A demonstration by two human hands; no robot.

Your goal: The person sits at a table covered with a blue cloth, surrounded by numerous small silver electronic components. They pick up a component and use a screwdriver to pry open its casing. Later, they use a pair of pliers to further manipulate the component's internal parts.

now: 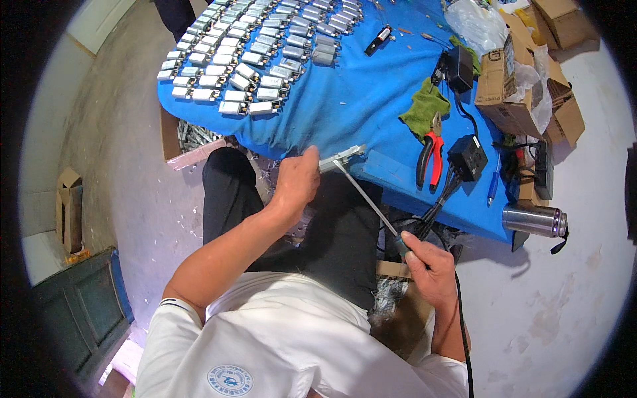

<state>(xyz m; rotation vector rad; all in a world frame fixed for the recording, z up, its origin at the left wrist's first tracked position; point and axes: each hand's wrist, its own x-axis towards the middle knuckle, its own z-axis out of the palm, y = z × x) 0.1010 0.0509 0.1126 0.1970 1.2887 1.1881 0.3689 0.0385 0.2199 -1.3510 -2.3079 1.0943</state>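
Note:
At the table's near edge, my left hand [298,176] is closed around a small silver metal case [342,158], whose far end sticks out past the fingers. My right hand [431,266] grips a screwdriver [367,197] with a long thin metal shaft; its dark green handle is mostly covered by the fingers. The shaft slants up to the left, and its tip meets the metal case beside my left hand. Rows of similar silver metal cases [265,107] with dark and brassy ends lie on the blue cloth [345,126] at the far left.
Red-and-black pliers [431,159] lie right of my hands, near a green rag [424,109], a black box with cables [468,158] and a black adapter [460,69]. A steel flask [534,220] lies at the right edge. Cardboard boxes [494,86] stand behind. A black cord [462,325] passes my right forearm.

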